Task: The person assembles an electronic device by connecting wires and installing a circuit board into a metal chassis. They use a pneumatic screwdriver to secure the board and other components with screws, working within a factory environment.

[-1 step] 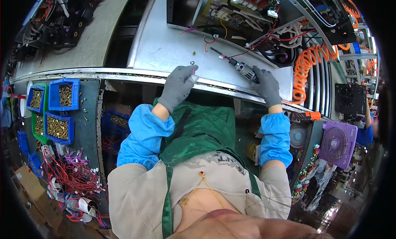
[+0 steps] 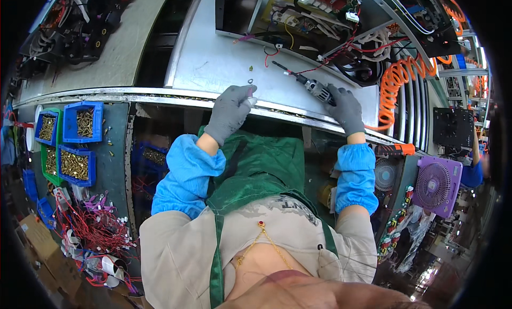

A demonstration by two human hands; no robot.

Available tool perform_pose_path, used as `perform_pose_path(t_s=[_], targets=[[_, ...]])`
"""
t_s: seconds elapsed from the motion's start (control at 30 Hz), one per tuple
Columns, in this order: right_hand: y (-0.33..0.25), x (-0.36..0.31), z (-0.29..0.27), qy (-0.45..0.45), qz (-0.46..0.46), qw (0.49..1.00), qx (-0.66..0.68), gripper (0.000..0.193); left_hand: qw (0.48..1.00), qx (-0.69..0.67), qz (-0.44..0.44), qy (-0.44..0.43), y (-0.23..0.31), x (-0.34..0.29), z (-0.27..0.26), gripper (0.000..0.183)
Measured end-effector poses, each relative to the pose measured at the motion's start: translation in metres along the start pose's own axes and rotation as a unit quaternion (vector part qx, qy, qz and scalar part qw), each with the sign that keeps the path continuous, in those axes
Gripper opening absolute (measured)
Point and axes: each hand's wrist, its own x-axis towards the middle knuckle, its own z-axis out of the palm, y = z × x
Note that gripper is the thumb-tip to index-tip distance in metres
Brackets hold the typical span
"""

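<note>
A grey work glove covers my left hand (image 2: 231, 110). Its thumb and forefinger pinch a ring terminal (image 2: 250, 82) whose metal eye sticks out past the fingertips; most of its short reddish lead is hidden by the glove. Just beyond it, a small brass-coloured screw (image 2: 251, 68) rests on the metal worktop (image 2: 200, 58). My right hand (image 2: 346, 109), gloved too, is wrapped around a power screwdriver (image 2: 317, 89) with a silver-grey body. The screwdriver's dark bit points away to the left, near a thin red wire from the open metal chassis (image 2: 314, 53).
An orange coiled hose (image 2: 392, 93) hangs right of the chassis. At left are blue bins (image 2: 100, 122) of screws and a heap of red wires (image 2: 101, 223). An orange-handled tool (image 2: 397, 149) and a purple fan (image 2: 437, 187) are at right. Another person's sleeve (image 2: 471, 175) shows far right.
The ring terminal has shifted very slightly to the right at my left fingertips. Both hands otherwise stay where they were.
</note>
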Motion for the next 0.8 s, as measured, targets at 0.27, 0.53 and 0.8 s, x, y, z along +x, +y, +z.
perform_pose_path(t_s=[0.27, 0.53, 0.8], targets=[[-0.123, -0.017, -0.008, -0.130, 0.009, 0.718, 0.684, 0.033, 0.963, 0.167, 0.099, -0.187, 0.013, -0.005, 0.009, 0.032], [-0.146, -0.025, 0.031, 0.025, 0.158, 0.532, 0.832, 0.029, 0.951, -0.247, -0.170, 0.082, -0.019, -0.008, -0.020, 0.030], [-0.161, -0.021, 0.024, 0.018, 0.126, 0.610, 0.782, 0.023, 0.985, -0.140, -0.096, 0.022, 0.000, -0.013, -0.012, 0.019]])
